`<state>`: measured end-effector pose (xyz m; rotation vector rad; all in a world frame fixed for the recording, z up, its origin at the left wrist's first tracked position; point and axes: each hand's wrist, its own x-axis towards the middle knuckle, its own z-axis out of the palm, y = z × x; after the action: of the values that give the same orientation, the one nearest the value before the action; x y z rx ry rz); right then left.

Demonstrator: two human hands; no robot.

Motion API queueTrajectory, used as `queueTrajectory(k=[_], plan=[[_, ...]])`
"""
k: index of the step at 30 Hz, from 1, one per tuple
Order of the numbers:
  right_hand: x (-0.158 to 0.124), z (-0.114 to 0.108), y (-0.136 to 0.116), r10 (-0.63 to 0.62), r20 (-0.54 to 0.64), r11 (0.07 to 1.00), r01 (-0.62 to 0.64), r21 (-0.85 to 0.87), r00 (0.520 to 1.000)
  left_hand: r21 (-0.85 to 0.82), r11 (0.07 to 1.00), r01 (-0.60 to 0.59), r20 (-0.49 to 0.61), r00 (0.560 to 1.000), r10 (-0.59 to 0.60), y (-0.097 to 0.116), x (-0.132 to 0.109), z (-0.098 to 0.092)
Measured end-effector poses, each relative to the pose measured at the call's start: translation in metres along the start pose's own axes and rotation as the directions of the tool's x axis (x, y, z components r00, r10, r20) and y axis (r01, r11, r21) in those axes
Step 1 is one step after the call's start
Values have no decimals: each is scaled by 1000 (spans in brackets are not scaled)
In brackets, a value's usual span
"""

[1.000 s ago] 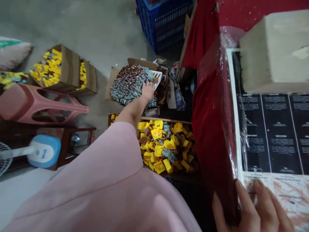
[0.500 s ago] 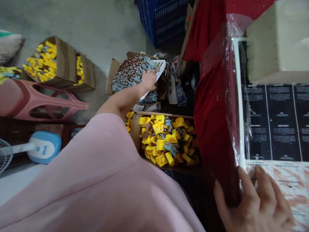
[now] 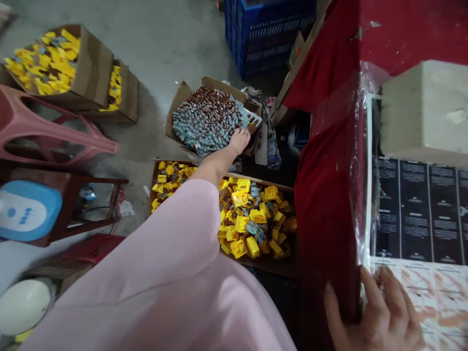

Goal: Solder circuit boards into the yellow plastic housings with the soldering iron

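Reach step, I'd say: left hand at 12 o'clock by white basket, can't tell if gripping; right hand spread on table at 4; next needs firm hold.

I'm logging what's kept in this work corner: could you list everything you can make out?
Cartons: at least four, brown, centre and upper left
Small parts: many, grey-blue and brown, heaped in central carton
Slotted tray: one, white, heap's right edge
Yellow pieces: many, yellow, in lower-centre and upper-left cartons
Crate: one, blue, top
Plastic stool: one, pink, left
Appliance base: one, blue and white, left
Round object: one, whitish, lower left
Cloth: one, red, right
Block: one, greyish, right
Printed sheets: count unclear, black, white and orange, right
Sleeve: one, pink, lower centre
Left hand: one, bare, by tray
Right hand: one, bare, lower right
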<state>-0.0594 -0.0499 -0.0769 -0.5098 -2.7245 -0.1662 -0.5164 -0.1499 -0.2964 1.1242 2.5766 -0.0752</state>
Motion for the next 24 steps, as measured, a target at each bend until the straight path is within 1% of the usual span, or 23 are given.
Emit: queueTrajectory(k=[4, 6, 8, 10, 13, 16, 19, 21, 22, 24], plan=[[1, -2, 4, -49, 14, 999, 49, -9, 999, -22, 1000, 14, 22, 1000, -14, 0, 2, 8], [2, -2, 5, -61, 12, 998, 61, -3, 998, -26, 999, 23, 24, 999, -22, 1, 2, 6], [3, -3, 5, -59, 19, 998, 59, 1, 998, -22, 999, 29, 19, 999, -29, 1, 2, 0], [4, -4, 4, -42, 31, 999, 42, 4, 999, -10, 999, 30, 11, 999, -30, 0, 2, -10], [5, -5, 1, -20, 48, 1000, 20, -2, 999, 21, 999, 34, -11, 999, -34, -6, 5, -34], [4, -1, 1, -7, 44, 1000, 8, -15, 999, 56, 997, 53, -46, 998, -51, -19, 5, -64], [-1, 2, 4, 14, 47, 1000, -13, -19, 999, 98, 992, 80, -83, 994, -72, -34, -4, -89], [-5, 2, 6, 16, 54, 1000, -15, -26, 998, 122, 989, 84, -102, 992, -71, -43, -15, -97], [-6, 1, 5, 1, 51, 999, 1, -44, 999, 128, 989, 77, -108, 992, -64, -46, -22, -97], [-1, -2, -3, -69, 33, 990, 73, -120, 997, 122, 991, 55, -114, 993, -41, -50, -35, -93]])
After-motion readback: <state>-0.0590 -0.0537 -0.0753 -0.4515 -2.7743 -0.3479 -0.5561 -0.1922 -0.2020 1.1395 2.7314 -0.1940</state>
